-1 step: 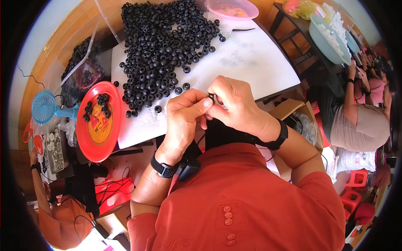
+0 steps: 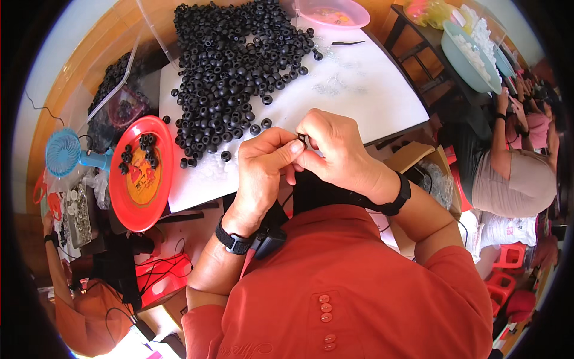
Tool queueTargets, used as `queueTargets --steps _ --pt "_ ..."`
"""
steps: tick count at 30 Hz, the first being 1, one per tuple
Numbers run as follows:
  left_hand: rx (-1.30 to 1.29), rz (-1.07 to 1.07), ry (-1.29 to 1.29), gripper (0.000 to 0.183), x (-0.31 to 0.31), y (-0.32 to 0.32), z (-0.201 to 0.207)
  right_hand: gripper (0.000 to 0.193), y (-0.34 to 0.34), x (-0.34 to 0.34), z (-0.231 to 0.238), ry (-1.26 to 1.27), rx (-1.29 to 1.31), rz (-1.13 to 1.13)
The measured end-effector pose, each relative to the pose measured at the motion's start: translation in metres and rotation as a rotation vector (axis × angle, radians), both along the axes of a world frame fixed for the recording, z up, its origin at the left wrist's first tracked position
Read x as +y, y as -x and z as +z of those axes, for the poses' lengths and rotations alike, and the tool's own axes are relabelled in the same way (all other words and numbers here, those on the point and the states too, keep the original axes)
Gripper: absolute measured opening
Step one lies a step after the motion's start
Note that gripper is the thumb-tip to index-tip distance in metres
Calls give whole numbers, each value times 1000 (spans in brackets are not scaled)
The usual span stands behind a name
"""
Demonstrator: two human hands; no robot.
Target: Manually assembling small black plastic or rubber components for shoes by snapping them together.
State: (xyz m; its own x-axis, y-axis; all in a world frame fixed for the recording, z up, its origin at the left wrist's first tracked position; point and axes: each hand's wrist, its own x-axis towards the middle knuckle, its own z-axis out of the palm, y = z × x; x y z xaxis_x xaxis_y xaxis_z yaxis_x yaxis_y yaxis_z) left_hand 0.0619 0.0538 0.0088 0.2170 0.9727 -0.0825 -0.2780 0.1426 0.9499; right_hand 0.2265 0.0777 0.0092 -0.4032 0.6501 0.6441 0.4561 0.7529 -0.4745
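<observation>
My left hand (image 2: 263, 164) and my right hand (image 2: 338, 146) meet above the near edge of the white table (image 2: 382, 96). Between their thumbs and fingertips they pinch a small black piece (image 2: 302, 138). Fingers cover most of it, so its full shape cannot be made out. Just past my left hand lies a large heap of round black beads with holes (image 2: 227, 90), a few of them loose along its near side. To the left, a red plate (image 2: 161, 197) with a yellow printed centre carries small clusters of joined black beads (image 2: 148, 143).
Small clear pieces (image 2: 338, 81) and a thin black tool (image 2: 348, 42) lie beyond my right hand. A pink basin (image 2: 353, 18) stands at the far edge. On the left is a blue fan (image 2: 63, 152); on the right, a cardboard box (image 2: 412, 157). Other people sit at both sides.
</observation>
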Motion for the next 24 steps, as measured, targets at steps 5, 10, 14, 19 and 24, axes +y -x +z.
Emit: queueTargets --steps 5,10,14,19,24 --pt "21 -11 -44 13 -1 1 -2 25 4 -4 2 -372 -177 -125" --pt "15 -32 -43 12 0 2 -1 26 1 -3 6 -360 -177 -83" --pt "53 -47 -43 13 0 2 0 26 -2 -5 7 -312 -156 -49" --pt "63 -75 -40 14 2 3 4 25 1 -8 1 -250 -79 -83" --pt "60 -106 -39 15 1 4 6 25 -2 -7 3 -245 -99 -93"
